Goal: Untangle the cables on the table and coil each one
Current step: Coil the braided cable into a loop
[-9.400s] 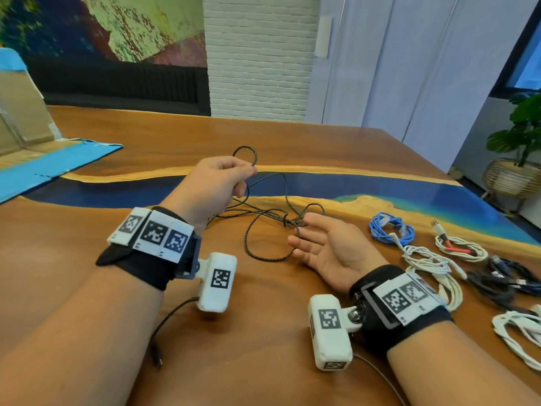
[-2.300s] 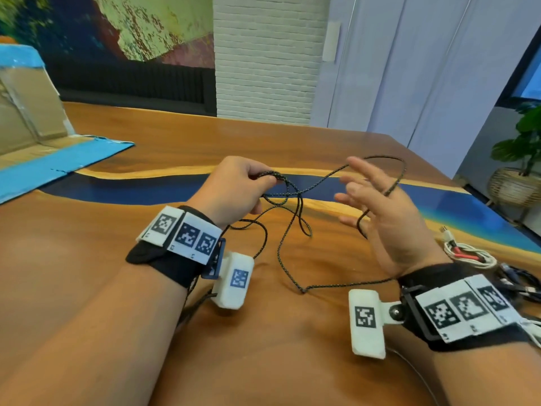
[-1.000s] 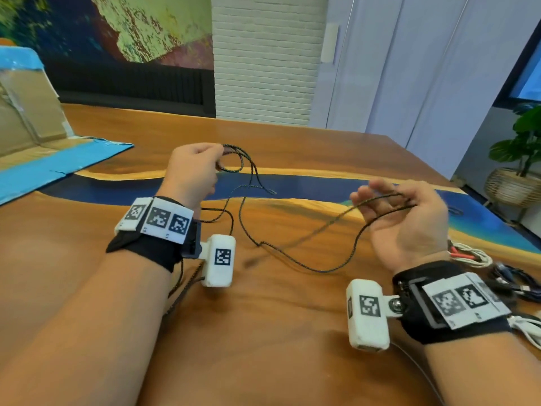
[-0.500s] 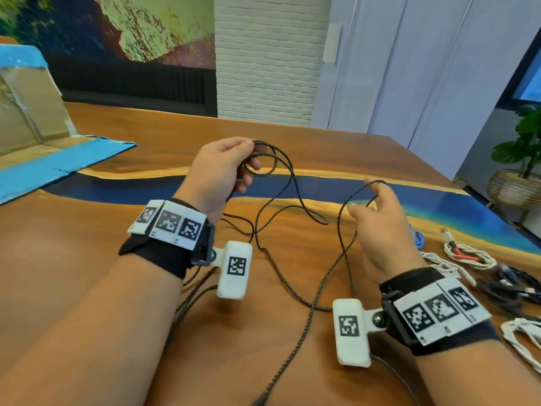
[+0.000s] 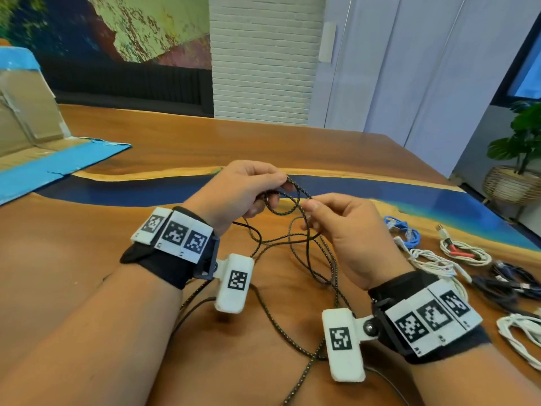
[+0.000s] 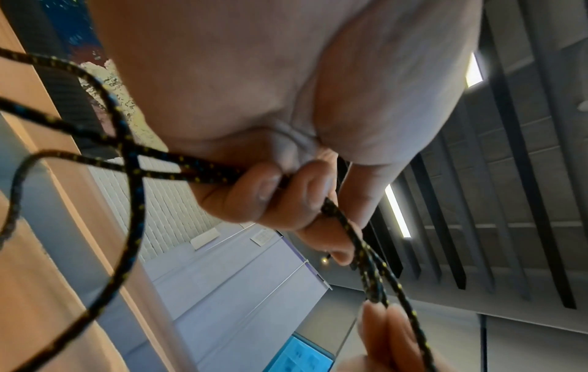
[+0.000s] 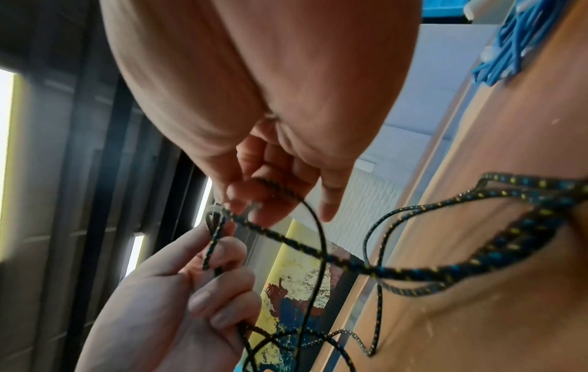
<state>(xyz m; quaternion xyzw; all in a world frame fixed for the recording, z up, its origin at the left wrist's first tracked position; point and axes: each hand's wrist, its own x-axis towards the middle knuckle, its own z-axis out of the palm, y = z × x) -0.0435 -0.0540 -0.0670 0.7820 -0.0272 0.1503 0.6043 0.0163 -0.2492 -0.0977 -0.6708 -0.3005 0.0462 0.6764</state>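
At the far left a flattened cardboard box [image 5: 26, 136] with blue edging lies on the tabletop [image 5: 146, 148]. Nearer the middle, the left hand [image 5: 240, 190] is raised above the wood, its fingers [image 6: 254, 198] curled round gathered strands of the black braided cable [image 5: 295, 244], which is flecked with yellow and blue. The strands leave that fist on both sides: loops hang down under the wrist, and a short stretch runs rightward to the right hand [image 5: 345, 230]. The right hand sits just beside the left, almost touching it, and pinches the same cable between thumb and fingertips [image 7: 254, 191]. Below and between both hands the rest of the cable droops in crossing loops onto the tabletop and trails toward the near edge. Further right, well apart from the hands, lie a blue cable [image 5: 405, 234], a white cable [image 5: 433, 262], a white bundle with red [image 5: 465, 253], a dark cable pile [image 5: 509, 282] and another white cable [image 5: 521, 332].
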